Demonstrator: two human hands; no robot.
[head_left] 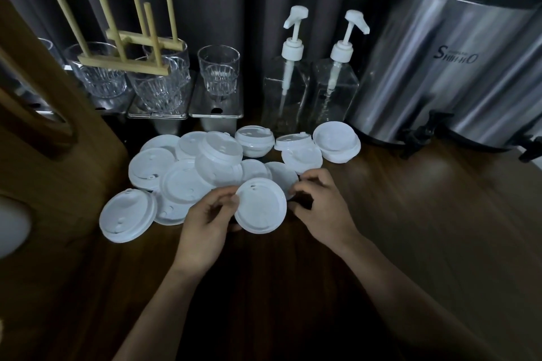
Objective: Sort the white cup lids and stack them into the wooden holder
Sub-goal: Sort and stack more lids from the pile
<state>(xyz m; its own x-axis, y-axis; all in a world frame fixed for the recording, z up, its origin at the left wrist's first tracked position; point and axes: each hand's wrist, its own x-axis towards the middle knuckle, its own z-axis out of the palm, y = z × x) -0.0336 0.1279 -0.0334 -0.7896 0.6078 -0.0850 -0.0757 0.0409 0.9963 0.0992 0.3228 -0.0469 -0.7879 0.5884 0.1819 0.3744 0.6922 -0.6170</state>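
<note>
We grip one white lid [260, 205] with our left hand [205, 228], thumb and fingers pinching its left rim and lifting it just above the wooden counter [410, 228] near the front of the heap. Our right hand [321, 209] sits at the lid's right rim with its fingers curled. Whether they actually pinch the rim or only hover beside it, we cannot tell. The loose lids [187, 182] sprawl across the middle of the counter, overlapping one another, and a few domed ones lie among the flat ones. We judge these lids very light, thin and springy, and slick enough to slide or nest together. The rim is therefore the place to take hold, with a gentle pinch so nothing buckles. We count roughly fifteen lids besides the one in hand, though the overlap makes an exact count impossible. The wooden holder [137, 48] stands toward the back left corner, resting on top of clear glasses [218, 72]. It carries six upright dowels, as far as we can tell, and no lids yet. At least four glasses show, and two clear pump bottles [286, 91] stand at the back edge. One steel urn [457, 67] fills the back right corner.
</note>
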